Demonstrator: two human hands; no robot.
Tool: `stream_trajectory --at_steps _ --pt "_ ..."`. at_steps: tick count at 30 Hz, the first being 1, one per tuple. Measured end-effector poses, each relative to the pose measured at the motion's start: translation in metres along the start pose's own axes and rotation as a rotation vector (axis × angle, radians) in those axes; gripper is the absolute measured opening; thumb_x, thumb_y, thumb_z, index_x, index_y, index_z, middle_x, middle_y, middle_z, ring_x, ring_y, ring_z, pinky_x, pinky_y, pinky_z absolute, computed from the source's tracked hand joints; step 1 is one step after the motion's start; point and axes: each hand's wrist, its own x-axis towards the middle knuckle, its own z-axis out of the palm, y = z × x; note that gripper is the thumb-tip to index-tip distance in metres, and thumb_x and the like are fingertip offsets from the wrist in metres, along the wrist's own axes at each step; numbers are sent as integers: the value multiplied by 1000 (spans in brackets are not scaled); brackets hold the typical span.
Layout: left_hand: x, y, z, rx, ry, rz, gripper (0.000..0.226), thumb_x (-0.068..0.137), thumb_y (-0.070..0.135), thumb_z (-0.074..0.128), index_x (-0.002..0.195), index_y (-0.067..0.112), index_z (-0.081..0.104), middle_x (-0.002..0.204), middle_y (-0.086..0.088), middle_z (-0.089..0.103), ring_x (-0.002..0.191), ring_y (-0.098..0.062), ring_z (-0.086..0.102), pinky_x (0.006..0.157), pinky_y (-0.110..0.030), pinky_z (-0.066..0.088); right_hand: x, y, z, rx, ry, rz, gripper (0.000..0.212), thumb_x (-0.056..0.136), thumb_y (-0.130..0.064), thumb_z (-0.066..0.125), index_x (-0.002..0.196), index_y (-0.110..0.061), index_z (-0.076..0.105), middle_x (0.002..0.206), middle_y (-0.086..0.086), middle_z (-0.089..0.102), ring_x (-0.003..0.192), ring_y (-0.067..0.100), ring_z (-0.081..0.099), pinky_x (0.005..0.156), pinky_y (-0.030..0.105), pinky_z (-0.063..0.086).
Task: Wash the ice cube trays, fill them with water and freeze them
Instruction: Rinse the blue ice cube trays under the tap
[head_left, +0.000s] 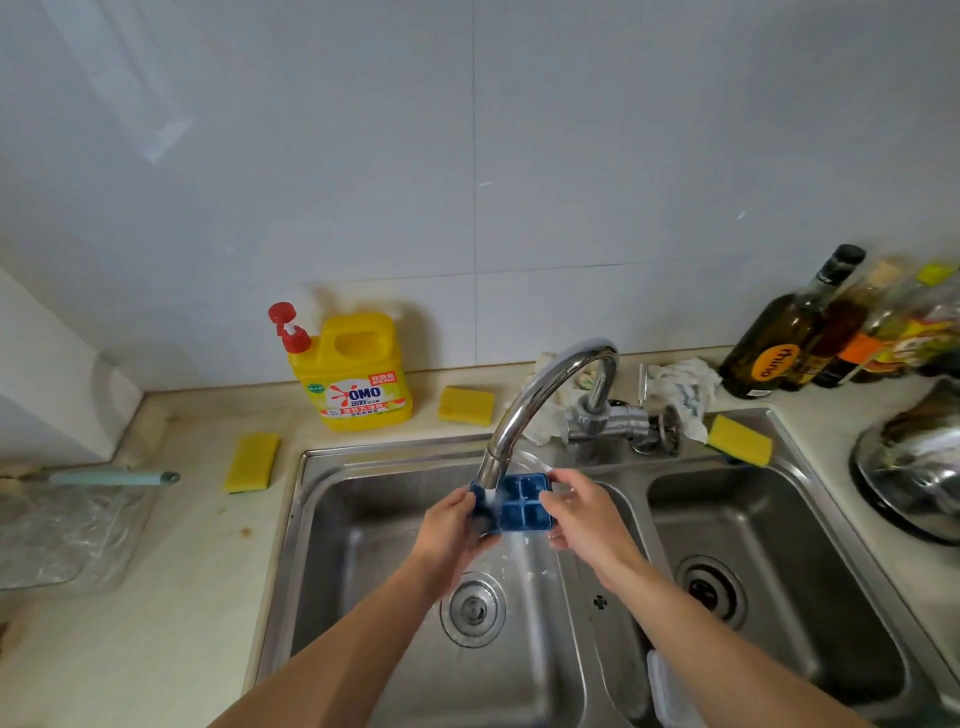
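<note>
Stainless steel makes up the double sink (363, 453) in front of you, its two brushed basins set into a pale beige counter (182, 571) with a few brown stains. Behind it rises a wall of large glossy white tiles (467, 156).

You hold the blue ice cube tray (522, 501) over the left basin, right under the spout of the curved chrome faucet (545, 395), with water running onto its left part and down toward the round drain (472, 608). The tray is a small rigid grid of square cells, wet and shiny. Your left hand (452, 530) grips its left end with the fingers curled round it; your right hand (587, 519) pinches its right end, thumb on top.

On the counter behind the sink stands a yellow plastic detergent jug (358, 374) with a red pump. Three yellow sponges lie about: one (252, 462) left of the sink, one (466, 405) beside the jug, one (740, 440) on the rim of the right basin. A crumpled white cloth (680, 395) sits behind the tap. Dark glass bottles (795, 332) cluster at the far right, near a shiny steel bowl (914, 467). At the left lie a teal handle (114, 477) and a sheet of clear plastic (62, 535).
</note>
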Motion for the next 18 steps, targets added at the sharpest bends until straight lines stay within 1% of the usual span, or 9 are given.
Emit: stream_trajectory --at_steps 2,4,5,7,9,11,12,15,18 --pt "-1 0 2 -14 -18 14 29 109 15 38 117 1 62 110 -23 70 100 -33 71 79 -36 58 -1 0 0 -7 11 -14 23 100 -22 61 118 -36 54 102 -1 67 75 10 72 59 17 56" --pt "-3 1 3 -8 -8 35 29 108 11 38 115 -4 62 105 -25 69 92 -31 72 74 -32 59 -2 2 1 -8 17 -22 24 100 -23 61 119 -36 53 102 0 68 74 9 72 59 17 56" --pt "-4 1 4 4 12 46 28 108 10 39 112 -3 64 103 -25 70 87 -29 73 72 -30 59 -2 3 1 -6 18 -22 24 100 -23 60 119 -36 53 102 1 68 73 9 72 59 18 56" --pt "-5 3 3 50 59 84 27 107 10 44 100 3 69 93 -21 70 79 -24 73 69 -29 59 -2 5 2 12 13 -6 22 101 -21 58 119 -34 54 102 2 69 75 11 73 60 19 57" --pt "-7 7 2 115 100 134 28 105 12 47 93 12 73 85 -14 72 74 -18 72 67 -29 58 0 7 5 58 -4 45 21 103 -18 56 119 -30 56 105 4 70 81 16 74 65 26 62" --pt "-9 11 -1 131 134 181 27 104 13 50 101 19 75 86 -5 76 75 -13 73 67 -28 59 2 8 9 130 -27 108 19 103 -16 55 120 -25 60 107 7 70 87 23 75 74 36 64" --pt "-10 14 -2 129 147 205 26 104 12 51 105 21 75 87 -1 77 77 -12 74 67 -26 59 3 8 12 164 -38 129 19 103 -15 55 120 -23 61 107 8 71 87 25 75 76 38 65" --pt "-14 19 -5 171 189 295 23 103 11 55 107 23 74 89 5 78 79 -9 72 67 -26 58 6 2 20 237 -77 167 16 105 -14 54 114 -25 61 109 9 71 86 25 77 71 34 64" --pt "-17 22 -10 192 225 358 21 102 12 56 106 25 73 90 5 78 82 -8 73 71 -27 60 7 -5 28 281 -122 179 15 106 -15 52 110 -27 61 113 11 70 90 26 76 70 32 63"
